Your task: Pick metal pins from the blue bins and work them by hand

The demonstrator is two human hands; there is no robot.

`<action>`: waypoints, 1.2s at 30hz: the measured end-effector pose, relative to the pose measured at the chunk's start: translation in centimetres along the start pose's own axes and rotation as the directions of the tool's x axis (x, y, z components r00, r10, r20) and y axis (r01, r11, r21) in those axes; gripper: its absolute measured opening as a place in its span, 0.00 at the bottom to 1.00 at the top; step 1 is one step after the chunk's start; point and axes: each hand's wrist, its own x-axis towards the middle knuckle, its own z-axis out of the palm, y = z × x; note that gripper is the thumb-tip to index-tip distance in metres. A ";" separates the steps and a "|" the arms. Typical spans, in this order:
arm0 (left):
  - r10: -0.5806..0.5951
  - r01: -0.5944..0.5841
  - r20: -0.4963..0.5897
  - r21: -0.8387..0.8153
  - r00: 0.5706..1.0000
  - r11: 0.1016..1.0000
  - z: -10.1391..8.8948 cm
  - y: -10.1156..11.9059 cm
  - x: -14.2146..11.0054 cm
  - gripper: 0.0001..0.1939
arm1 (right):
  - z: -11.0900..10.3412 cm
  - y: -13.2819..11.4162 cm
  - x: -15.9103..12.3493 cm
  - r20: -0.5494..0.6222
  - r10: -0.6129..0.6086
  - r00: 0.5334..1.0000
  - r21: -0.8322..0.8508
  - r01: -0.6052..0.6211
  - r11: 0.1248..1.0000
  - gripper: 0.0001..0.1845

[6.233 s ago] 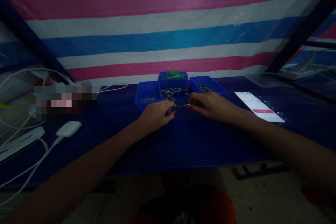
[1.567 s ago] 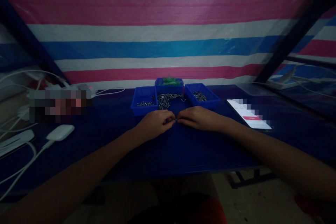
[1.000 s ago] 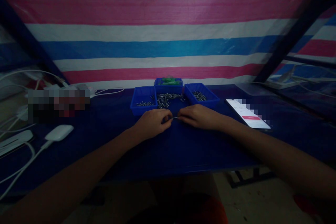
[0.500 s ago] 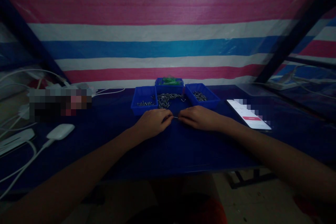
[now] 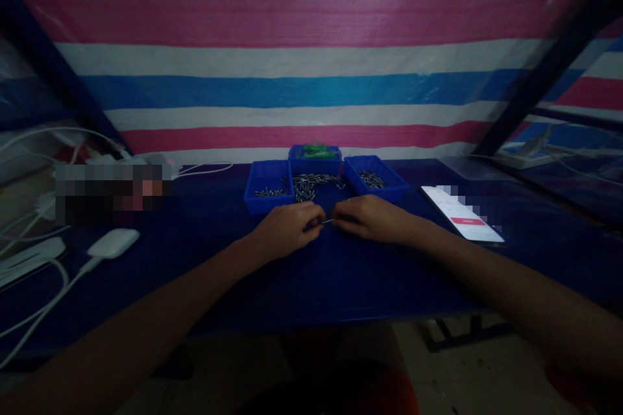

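My left hand and my right hand face each other just above the blue table. A thin, shiny metal pin spans the small gap between them, pinched at both ends by my fingertips. Its ends are hidden by the fingers. Just beyond lies a loose pile of small metal pins, too dark to name more exactly. Left of the pile, a blue bin holds some similar pieces. Another blue bin on the right holds more of them.
Behind the pile stands a third blue bin with green items in it. A lit phone lies to the right. On the left are a white charger and several white cables. A striped sheet hangs behind the table.
The metal pin now slants slightly, and a little more of it shows between my fingers. My left fingertips have shifted slightly. The bins and the pile stay put.
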 end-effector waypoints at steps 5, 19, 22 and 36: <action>-0.019 0.019 0.016 0.011 1.000 1.000 -0.2 0.1 0.0 0.06 | 0.0 -0.1 0.0 0.000 -0.020 1.000 0.012 0.020 1.000 0.08; -0.054 0.055 -0.043 0.032 0.998 0.998 -0.3 0.2 0.1 0.08 | 0.2 0.0 0.1 -0.010 -0.008 1.000 -0.031 0.008 0.999 0.12; 0.004 -0.004 -0.080 -0.001 0.997 1.000 -0.4 0.5 0.0 0.08 | 0.4 0.0 0.2 -0.003 -0.017 1.000 -0.018 0.017 1.000 0.12; 0.121 -0.123 -0.154 -0.002 0.981 0.992 -0.5 0.4 0.0 0.09 | 0.4 -0.2 0.2 0.005 -0.040 0.999 0.081 0.040 0.996 0.13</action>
